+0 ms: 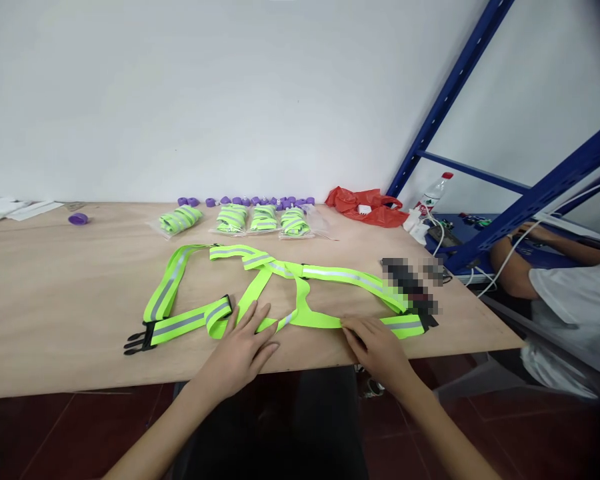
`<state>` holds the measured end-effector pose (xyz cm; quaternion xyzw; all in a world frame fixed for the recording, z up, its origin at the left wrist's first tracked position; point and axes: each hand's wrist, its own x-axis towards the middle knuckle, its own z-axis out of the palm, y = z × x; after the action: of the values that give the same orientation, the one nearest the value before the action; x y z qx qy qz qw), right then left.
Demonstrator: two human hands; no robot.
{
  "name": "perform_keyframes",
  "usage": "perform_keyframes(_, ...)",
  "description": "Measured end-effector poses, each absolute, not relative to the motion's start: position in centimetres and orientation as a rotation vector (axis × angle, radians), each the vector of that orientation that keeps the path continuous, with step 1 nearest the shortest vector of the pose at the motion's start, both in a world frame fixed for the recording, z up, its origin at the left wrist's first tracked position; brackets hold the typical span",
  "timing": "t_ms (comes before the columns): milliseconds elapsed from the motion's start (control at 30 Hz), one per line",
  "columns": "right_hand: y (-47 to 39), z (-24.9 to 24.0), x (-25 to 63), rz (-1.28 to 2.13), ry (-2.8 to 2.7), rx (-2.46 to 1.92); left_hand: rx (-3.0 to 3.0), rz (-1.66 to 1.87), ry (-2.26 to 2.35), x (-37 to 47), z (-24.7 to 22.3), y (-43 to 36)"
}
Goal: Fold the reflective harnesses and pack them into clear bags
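Observation:
A neon-yellow reflective harness vest with grey stripes lies spread along the front of the wooden table. Its straps form loops, and a black side-release buckle prong sticks out at the left end. My left hand rests flat on the lower straps, its fingers stretched and apart. My right hand has its fingers curled at the lower strap, thumb and fingertips closed on its edge. A dark item, partly blurred out, lies at the vest's right end.
Several bagged folded vests lie at the back, with purple rolls behind them. A red plastic bag and a bottle are at the back right. Beside a blue metal frame, another person's arm shows.

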<state>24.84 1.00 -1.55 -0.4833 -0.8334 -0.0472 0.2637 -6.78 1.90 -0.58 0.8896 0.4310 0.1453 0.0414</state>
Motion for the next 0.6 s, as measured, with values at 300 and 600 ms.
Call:
perform_keyframes(300,2.0,0.5,23.9,0.346,-2.228,-1.559,2.654,0.475,1.35,-6.5,-0.4,1.7)
perform_keyframes(600,3.3,3.3,22.9,0.56,-2.329,-1.723,2.663,0.469,1.324,-6.8,-0.2,1.6)
